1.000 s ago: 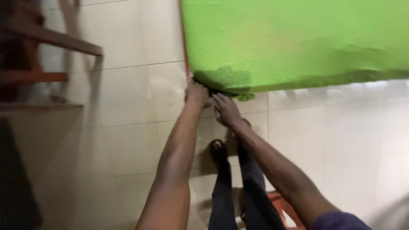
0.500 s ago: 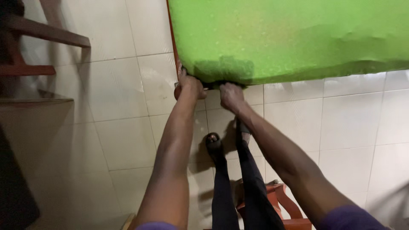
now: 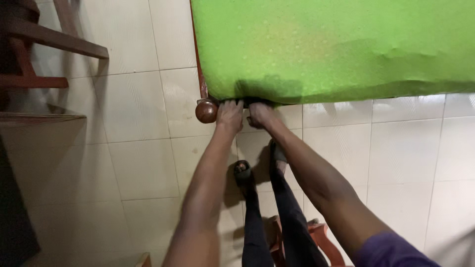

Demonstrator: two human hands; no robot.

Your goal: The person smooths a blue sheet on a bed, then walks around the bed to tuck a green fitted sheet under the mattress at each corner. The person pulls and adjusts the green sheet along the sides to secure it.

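Fingers of left hand [image 3: 229, 115] and right hand [image 3: 259, 113] curl under near edge of bright green foam mattress [image 3: 336, 47], beside round wooden bedpost knob [image 3: 206, 111]; grip hidden. Best: lift evenly, both hands level.

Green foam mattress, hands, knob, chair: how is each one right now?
Green foam mattress: lying flat on the frame, corner gripped.
Left hand: fingers tucked under the mattress edge.
Right hand: gripping the same edge.
Round wooden knob: uncovered at the corner.
Wooden chair: standing on tiles.

One green foam mattress [image 3: 336, 44], one round wooden knob [image 3: 206, 111], two hands, two sandalled feet.
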